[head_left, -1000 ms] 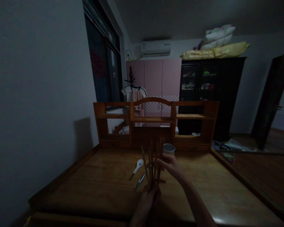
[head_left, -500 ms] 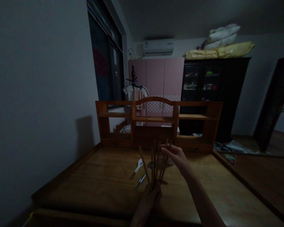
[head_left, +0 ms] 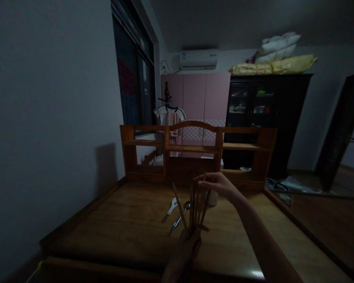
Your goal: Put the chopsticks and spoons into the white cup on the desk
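My left hand (head_left: 186,247), low in the middle of the view, is closed round the lower ends of several wooden chopsticks (head_left: 192,212). They fan upward, one leaning out to the left. At the upper ends of the right-hand sticks, my right hand (head_left: 220,184) has its thumb and fingers pinched around them. Just left of the bundle, a metal spoon (head_left: 178,223) lies on the wooden desk (head_left: 118,224). Beyond it rests a white spoon (head_left: 173,205) with a blue mark. A pale cup (head_left: 213,198) stands behind the chopsticks, partly covered by my right hand.
A low wooden shelf unit (head_left: 194,148) rises along the desk's far edge. To the left is a bare wall (head_left: 61,118); raised edging runs along the desk's sides. Farther back are a pink wardrobe (head_left: 194,94), a dark cabinet (head_left: 286,110) and hanging clothes (head_left: 172,118).
My right hand has shifted slightly left across the chopstick tops, and the sticks under it stand closer together. My left hand keeps its hold in about the same place.
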A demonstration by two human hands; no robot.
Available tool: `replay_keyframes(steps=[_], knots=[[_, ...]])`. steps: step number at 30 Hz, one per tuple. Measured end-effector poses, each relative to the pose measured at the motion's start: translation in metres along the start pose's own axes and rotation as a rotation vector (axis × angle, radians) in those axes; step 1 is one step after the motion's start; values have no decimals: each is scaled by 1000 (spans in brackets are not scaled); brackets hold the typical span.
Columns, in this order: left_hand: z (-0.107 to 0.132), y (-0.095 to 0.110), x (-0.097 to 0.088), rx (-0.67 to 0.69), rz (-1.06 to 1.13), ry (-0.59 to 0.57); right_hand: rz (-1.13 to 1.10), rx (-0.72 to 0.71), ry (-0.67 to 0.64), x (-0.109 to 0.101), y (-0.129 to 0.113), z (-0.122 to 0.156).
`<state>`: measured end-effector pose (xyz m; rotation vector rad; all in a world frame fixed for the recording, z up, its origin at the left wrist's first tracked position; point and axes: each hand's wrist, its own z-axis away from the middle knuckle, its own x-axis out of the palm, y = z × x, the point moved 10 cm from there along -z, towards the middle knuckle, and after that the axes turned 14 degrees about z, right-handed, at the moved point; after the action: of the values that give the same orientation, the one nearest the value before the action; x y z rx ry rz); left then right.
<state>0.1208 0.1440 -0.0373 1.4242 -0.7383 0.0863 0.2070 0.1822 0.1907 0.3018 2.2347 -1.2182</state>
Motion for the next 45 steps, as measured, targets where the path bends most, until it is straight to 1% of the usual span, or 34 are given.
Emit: replay_keyframes(steps=[3, 6, 9, 12, 14, 19, 22, 26, 29, 31, 32, 35, 36, 37, 38, 39, 41, 43, 45], knots=[[-4, -4, -3, 13, -15, -10, 20, -48, -60, 0, -8, -3], [-4, -5, -4, 0, -8, 6, 4, -58, -123, 2, -11, -5], [1, 3, -1, 6, -15, 25, -21, -63, -168, 3, -13, -6], [6, 11, 2, 4, -28, 33, -18, -65, -181, 3, -13, -6], [8, 13, 3, 4, -41, 36, 0, -49, -174, 2, -10, -7], [9, 11, -3, 2, -44, 97, 114, 27, -112, -6, 1, -9], [8, 10, 1, -23, -47, 60, 98, 51, -73, -8, 8, -12], [5, 8, -1, -23, -38, 59, 50, 37, -18, -7, 14, -15], [3, 4, -5, -19, -10, 67, 27, 4, 2, -5, 11, -16], [1, 0, -8, -16, 6, 76, -7, -15, 65, -13, 4, -15], [-1, -3, -10, -19, 12, 82, -25, -31, 129, -22, -2, -14], [-7, -12, -19, -37, 3, 136, -31, -100, 369, -54, -29, -4], [-9, -14, -23, -40, -7, 161, -9, -118, 424, -62, -39, 0], [-11, -16, -26, -34, -16, 181, 25, -128, 442, -65, -49, 1], [-13, -17, -28, -23, -21, 190, 67, -129, 419, -63, -57, 1], [-14, -16, -28, -8, -21, 185, 116, -124, 367, -57, -64, -1], [-15, -16, -26, 17, -12, 156, 221, -120, 229, -33, -70, -8], [-16, -16, -26, 25, -7, 145, 311, -127, 113, -5, -68, -14], [-16, -17, -28, 20, -13, 168, 372, -128, 39, 20, -59, -20]])
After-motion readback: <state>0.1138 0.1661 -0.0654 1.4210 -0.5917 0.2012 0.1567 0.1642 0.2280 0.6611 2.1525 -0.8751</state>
